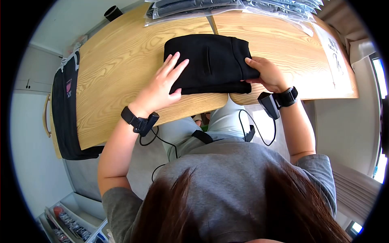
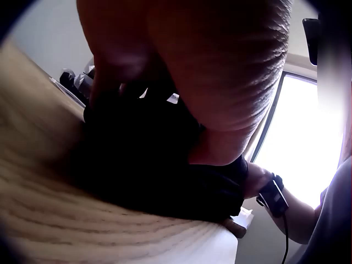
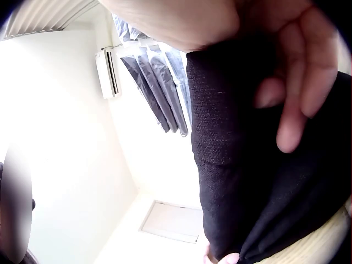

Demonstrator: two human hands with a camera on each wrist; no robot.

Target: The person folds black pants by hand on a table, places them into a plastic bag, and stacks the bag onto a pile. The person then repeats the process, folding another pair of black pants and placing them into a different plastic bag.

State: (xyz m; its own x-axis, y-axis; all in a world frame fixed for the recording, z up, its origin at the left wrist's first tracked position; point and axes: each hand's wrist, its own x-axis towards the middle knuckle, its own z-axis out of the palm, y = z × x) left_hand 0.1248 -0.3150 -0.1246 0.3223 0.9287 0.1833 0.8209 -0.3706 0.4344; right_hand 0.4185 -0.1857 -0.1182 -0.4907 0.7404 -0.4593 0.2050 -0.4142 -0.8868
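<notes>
A black garment, folded into a thick rectangle with a slit pocket facing up, lies on the wooden table near its front edge. Across its left part rests my left hand, fingers spread and straight on the cloth. At the right edge my right hand grips the fold, thumb on top and fingers beneath. Close up in the right wrist view, the fingers lie against the black cloth. The left wrist view is dark, with the garment under the left hand.
Clear-bagged folded clothes are stacked at the table's far side. Another dark garment hangs over the left edge of the table. A printed white plastic bag lies at the right. Cables hang from both wrist cameras.
</notes>
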